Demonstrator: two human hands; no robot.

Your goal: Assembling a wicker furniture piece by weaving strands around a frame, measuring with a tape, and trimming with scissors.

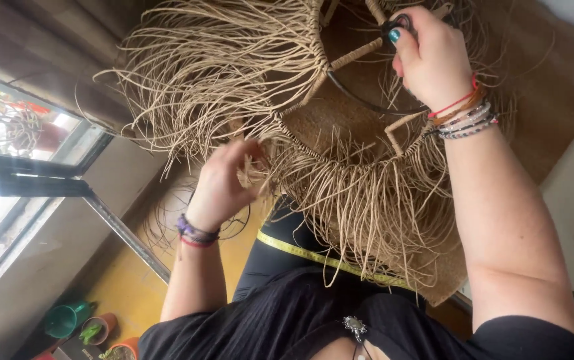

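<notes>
A round dark wire frame (360, 100) with spokes wrapped in pale raffia rests on my lap, and a long loose raffia fringe (220, 60) hangs all around it. My right hand (433, 57), with bracelets on the wrist, grips the frame's inner ring and a wrapped spoke at the top. My left hand (223, 180), slightly blurred, pinches fringe strands at the frame's lower left rim. A yellow measuring tape (313, 257) lies across my dark-clothed lap under the fringe.
Brown woven cloth (547, 73) lies beneath the frame. A window (13, 140) fills the left side. On the yellow floor are a bare wire ring (167, 220), a green watering can (63, 320) and small potted plants (93, 330).
</notes>
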